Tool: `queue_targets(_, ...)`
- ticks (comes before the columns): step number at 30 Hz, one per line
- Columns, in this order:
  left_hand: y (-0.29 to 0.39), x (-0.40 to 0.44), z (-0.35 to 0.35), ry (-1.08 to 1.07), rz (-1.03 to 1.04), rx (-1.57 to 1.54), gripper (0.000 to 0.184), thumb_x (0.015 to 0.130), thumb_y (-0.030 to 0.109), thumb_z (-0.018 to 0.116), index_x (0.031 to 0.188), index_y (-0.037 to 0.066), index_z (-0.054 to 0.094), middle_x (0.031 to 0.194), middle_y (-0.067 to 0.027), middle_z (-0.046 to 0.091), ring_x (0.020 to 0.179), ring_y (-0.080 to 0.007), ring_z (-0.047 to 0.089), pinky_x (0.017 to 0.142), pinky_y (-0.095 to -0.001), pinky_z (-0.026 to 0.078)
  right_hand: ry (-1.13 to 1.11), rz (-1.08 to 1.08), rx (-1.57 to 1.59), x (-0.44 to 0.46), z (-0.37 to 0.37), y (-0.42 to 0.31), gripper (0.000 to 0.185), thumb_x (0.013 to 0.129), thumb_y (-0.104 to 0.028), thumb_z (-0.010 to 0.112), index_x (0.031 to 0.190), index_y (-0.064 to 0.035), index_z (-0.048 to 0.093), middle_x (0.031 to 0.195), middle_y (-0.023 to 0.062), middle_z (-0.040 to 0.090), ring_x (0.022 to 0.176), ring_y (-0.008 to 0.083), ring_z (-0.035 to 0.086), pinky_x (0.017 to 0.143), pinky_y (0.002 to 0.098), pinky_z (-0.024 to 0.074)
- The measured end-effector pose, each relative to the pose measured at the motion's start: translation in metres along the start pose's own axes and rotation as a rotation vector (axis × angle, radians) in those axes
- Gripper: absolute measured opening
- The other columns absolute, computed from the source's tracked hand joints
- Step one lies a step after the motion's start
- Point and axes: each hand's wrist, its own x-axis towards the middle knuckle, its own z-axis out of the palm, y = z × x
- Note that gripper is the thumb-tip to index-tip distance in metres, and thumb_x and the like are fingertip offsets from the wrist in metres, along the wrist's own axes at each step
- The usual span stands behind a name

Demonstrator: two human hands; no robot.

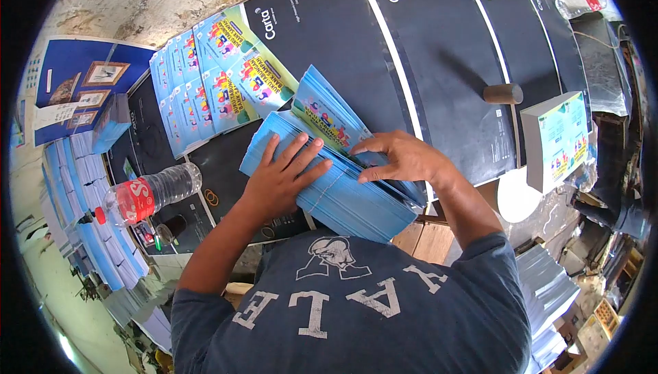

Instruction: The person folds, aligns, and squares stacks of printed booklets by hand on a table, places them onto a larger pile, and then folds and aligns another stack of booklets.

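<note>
A thick row of light-blue booklets (356, 213) stands on edge at the table's near side, with the spines or page edges facing up. My left hand (282, 177) lies across the top of this row, fingers spread and flat. Towards the right, my right hand (404, 157) curls its thumb and index finger around the edges of some booklets at a gap in the row. Just beyond, a few booklets with a colourful printed cover (325, 117) lean away from the rest. What the other right fingers touch is hidden.
Printed sheets (212, 76) lie fanned out at the back left. A plastic bottle (151, 192) lies at the left, near rubber bands (212, 198). On the black-covered table (439, 52) stand a brown cylinder (504, 94) and, further right, a block of printed booklets (555, 141).
</note>
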Motion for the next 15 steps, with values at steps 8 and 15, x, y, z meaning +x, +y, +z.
queue_targets(8,0.0011,0.0011,-0.0031,0.002,-0.006,-0.026,0.084,0.067,0.025,0.082,0.143,0.027,0.046,0.156,-0.0068,0.039,0.145,-0.0282,0.035,0.116,-0.0612,0.020,-0.004,-0.029,0.037,0.0010,-0.0027,0.0048,0.056,0.084,-0.045,0.074,0.121,-0.0033,0.067,0.123,0.0202,0.066,0.112,0.0386,0.064,0.097,0.0433,0.0500)
queue_targets(15,0.0015,0.0005,-0.0033,0.018,-0.009,-0.052,0.079,0.070,0.023,0.079,0.142,0.026,0.048,0.156,-0.0068,0.039,0.145,-0.0283,0.035,0.116,-0.0617,0.021,-0.036,-0.018,0.052,0.0009,-0.0048,0.0079,0.050,0.087,-0.036,0.072,0.125,-0.0051,0.065,0.128,0.0191,0.064,0.112,0.0385,0.065,0.098,0.0428,0.0490)
